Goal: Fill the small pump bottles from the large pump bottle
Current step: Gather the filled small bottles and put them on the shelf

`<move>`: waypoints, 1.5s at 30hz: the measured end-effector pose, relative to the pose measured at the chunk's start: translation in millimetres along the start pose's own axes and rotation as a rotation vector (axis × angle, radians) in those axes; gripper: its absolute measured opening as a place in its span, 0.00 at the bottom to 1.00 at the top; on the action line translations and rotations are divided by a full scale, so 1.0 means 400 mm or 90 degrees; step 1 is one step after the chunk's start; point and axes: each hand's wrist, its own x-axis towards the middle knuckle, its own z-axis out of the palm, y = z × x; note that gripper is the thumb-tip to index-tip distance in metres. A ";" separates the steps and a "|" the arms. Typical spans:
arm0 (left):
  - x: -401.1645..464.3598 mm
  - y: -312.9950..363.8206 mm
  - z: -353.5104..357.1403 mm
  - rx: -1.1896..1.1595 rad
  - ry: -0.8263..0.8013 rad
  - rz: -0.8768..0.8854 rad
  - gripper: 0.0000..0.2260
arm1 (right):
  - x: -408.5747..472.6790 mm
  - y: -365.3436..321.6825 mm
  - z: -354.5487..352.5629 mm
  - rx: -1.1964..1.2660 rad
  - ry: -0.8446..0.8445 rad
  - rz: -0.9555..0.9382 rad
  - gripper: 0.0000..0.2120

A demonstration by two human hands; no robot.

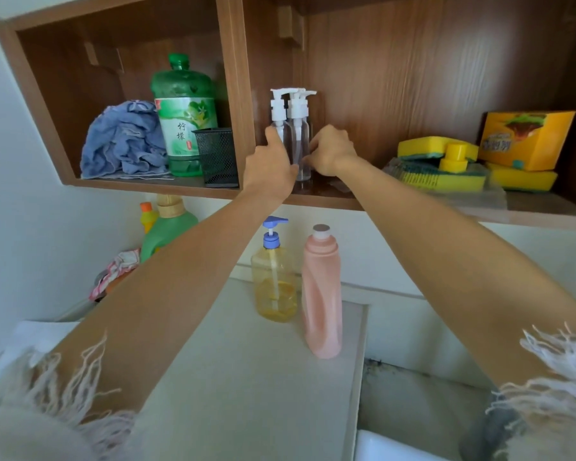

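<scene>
Two empty clear small pump bottles (295, 134) stand upright, touching, at the front edge of the wall shelf (313, 197). They are flanked by the left hand (273, 164) and right hand (330, 151), fingers curled against their sides; a full grip cannot be confirmed. Both should be lifted level, bodies clamped. Below, the large pump bottle (275, 281), part full of yellow liquid, stands just beside a pink bottle (321, 294) at the counter's (233, 377) back edge.

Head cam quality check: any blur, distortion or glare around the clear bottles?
Head view: wide-angle bend bows the shelf edge; the sponges at right are smeared by blur. The small clear bottles stay fairly sharp between left hand and right hand, no strong glare. Soft daylight, dim cupboard interior.
</scene>
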 end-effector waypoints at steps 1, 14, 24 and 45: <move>0.000 -0.004 -0.007 0.006 0.005 0.007 0.25 | -0.002 -0.010 0.007 0.006 -0.007 -0.001 0.08; -0.066 -0.093 -0.056 -0.096 -0.033 0.048 0.21 | -0.094 -0.042 0.010 0.137 0.052 0.023 0.11; -0.423 -0.549 -0.158 -0.446 -0.150 -0.137 0.12 | -0.529 -0.150 0.292 0.501 -0.163 0.163 0.11; -0.594 -1.006 -0.038 -0.247 -0.406 -0.232 0.27 | -0.658 -0.382 0.831 0.147 -0.330 0.212 0.28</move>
